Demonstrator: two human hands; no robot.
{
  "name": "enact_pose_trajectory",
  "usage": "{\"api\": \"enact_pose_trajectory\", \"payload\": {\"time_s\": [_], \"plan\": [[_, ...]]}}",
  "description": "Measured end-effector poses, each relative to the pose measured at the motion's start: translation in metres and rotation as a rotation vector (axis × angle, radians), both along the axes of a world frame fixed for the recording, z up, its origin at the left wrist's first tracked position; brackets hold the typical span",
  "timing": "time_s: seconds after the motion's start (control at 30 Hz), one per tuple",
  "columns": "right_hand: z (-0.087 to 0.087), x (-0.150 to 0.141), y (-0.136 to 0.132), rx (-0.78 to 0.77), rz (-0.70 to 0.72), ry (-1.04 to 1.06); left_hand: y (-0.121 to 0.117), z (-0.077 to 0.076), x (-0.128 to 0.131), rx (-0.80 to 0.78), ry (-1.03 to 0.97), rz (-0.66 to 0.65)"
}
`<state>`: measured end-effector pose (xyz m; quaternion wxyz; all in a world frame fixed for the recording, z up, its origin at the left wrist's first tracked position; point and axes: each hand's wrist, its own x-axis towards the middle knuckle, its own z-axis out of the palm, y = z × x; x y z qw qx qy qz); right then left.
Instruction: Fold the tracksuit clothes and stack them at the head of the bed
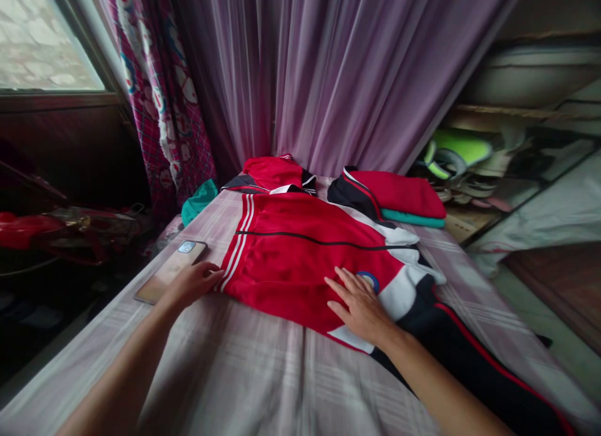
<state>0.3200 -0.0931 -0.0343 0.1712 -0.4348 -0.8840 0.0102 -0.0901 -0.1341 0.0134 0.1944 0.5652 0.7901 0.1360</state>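
Observation:
A red, white and black zip-up track jacket lies spread sideways across the bed, its striped hem at the left and its collar at the right. My left hand pinches the near corner of that hem between curled fingers. Flat on the jacket's chest, beside a round blue badge, rests my right hand with its fingers spread. One black sleeve with red piping stretches toward the lower right, partly behind my right forearm. A phone lies face down just beyond my left hand.
Folded red and black clothing sits on a teal folded piece at the back right. Another red garment lies at the back. A teal cloth hangs near the left edge. Purple curtains close off the far side; shelves stand right.

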Motion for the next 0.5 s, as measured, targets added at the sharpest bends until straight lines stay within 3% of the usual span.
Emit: {"api": "enact_pose_trajectory", "payload": {"time_s": [0.17, 0.33, 0.5], "plan": [[0.006, -0.001, -0.008, 0.054, 0.042, 0.112, 0.004, 0.006, 0.014, -0.08, 0.179, -0.015], [0.024, -0.013, -0.028, -0.087, 0.203, 0.143, 0.001, 0.006, 0.023, 0.007, 0.2, -0.022], [0.037, -0.016, -0.039, -0.178, 0.261, 0.051, -0.005, 0.023, 0.021, 0.114, -0.222, 0.09]]}}
